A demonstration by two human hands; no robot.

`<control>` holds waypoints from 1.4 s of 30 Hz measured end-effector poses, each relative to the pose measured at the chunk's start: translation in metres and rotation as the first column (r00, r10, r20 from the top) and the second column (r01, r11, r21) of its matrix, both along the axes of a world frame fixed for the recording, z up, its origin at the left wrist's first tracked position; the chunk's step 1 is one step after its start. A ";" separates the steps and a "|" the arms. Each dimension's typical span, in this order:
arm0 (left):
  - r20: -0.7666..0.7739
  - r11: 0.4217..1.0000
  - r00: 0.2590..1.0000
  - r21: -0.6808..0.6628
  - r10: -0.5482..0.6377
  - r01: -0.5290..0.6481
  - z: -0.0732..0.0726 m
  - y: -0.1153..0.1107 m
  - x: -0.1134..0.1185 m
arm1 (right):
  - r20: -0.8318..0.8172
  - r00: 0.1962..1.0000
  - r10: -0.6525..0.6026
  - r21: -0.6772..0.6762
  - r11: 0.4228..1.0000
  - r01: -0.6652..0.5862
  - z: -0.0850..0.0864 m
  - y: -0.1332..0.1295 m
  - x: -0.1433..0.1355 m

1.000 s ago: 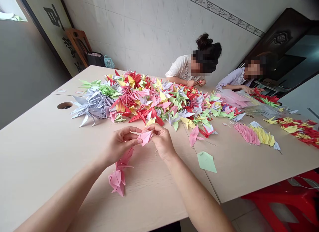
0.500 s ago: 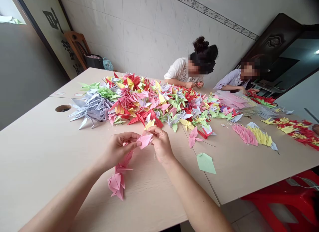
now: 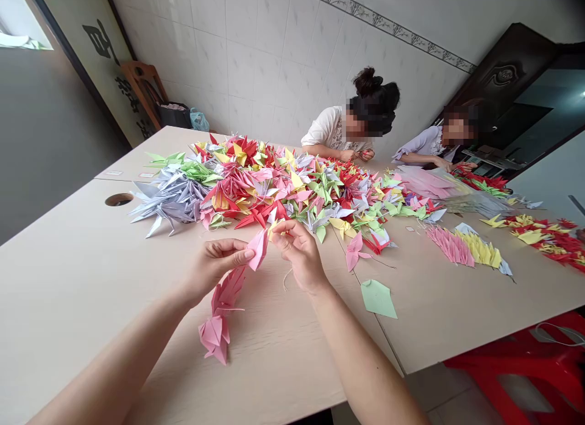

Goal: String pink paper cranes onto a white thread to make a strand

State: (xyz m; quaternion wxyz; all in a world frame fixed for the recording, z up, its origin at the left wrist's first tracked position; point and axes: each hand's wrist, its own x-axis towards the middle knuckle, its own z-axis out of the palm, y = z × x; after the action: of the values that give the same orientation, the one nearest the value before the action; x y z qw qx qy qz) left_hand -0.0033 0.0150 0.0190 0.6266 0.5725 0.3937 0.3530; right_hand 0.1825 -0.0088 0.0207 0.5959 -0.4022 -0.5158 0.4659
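Observation:
My left hand (image 3: 223,263) pinches a pink folded paper piece (image 3: 259,249) between thumb and fingers, upright over the table. Close beside it, my right hand (image 3: 299,251) is closed with thumb and fingertips together near the paper's upper edge; what lies between them is hidden. A thin string (image 3: 285,281) hangs below my right hand. Under my left hand lies a row of pink paper cranes (image 3: 214,337), with a thread end sticking out. Just beyond both hands rises a large pile of coloured paper cranes (image 3: 256,187).
A green paper sheet (image 3: 379,299) and a loose pink crane (image 3: 355,252) lie to the right. Farther right are pink and yellow crane rows (image 3: 478,249). Two people (image 3: 338,126) work across the table (image 3: 68,279). A red stool (image 3: 525,364) stands at the lower right.
The pink paper has turned from lying sideways to upright in my left hand. My right hand has shifted slightly right and up, its fingers off the paper's right tip.

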 end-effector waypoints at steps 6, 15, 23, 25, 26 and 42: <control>0.003 1.000 1.000 0.027 0.013 -0.013 -0.001 0.001 -0.001 | 0.135 0.990 0.042 0.026 0.999 -0.046 0.001 0.001 -0.002; -0.079 0.997 0.997 0.079 0.014 -0.008 0.001 -0.002 0.003 | 0.210 0.978 -0.007 0.048 0.999 -0.003 -0.001 0.000 -0.008; -0.140 0.996 0.986 0.011 -0.091 0.093 0.001 -0.001 -0.004 | -0.028 0.971 0.239 -0.081 0.967 -0.240 -0.002 0.003 -0.005; -0.110 0.991 0.985 0.000 -0.130 0.131 0.003 -0.002 -0.004 | -0.071 0.956 0.284 -0.096 0.952 -0.290 -0.001 0.002 -0.003; -0.092 0.988 0.983 -0.001 -0.157 0.157 0.005 -0.003 -0.005 | -0.089 0.944 0.318 -0.105 0.939 -0.326 0.000 0.002 -0.003; -0.046 0.945 0.945 -0.039 -0.325 0.324 0.007 -0.005 -0.010 | -0.143 0.913 0.381 -0.095 0.913 -0.396 -0.004 -0.001 -0.004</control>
State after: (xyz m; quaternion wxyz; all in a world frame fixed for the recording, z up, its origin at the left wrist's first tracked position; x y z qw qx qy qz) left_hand -0.0130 0.0104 0.0260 0.6745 0.6287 0.3158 0.2239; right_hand 0.1789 -0.0099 0.0164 0.4957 -0.2981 -0.5189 0.6294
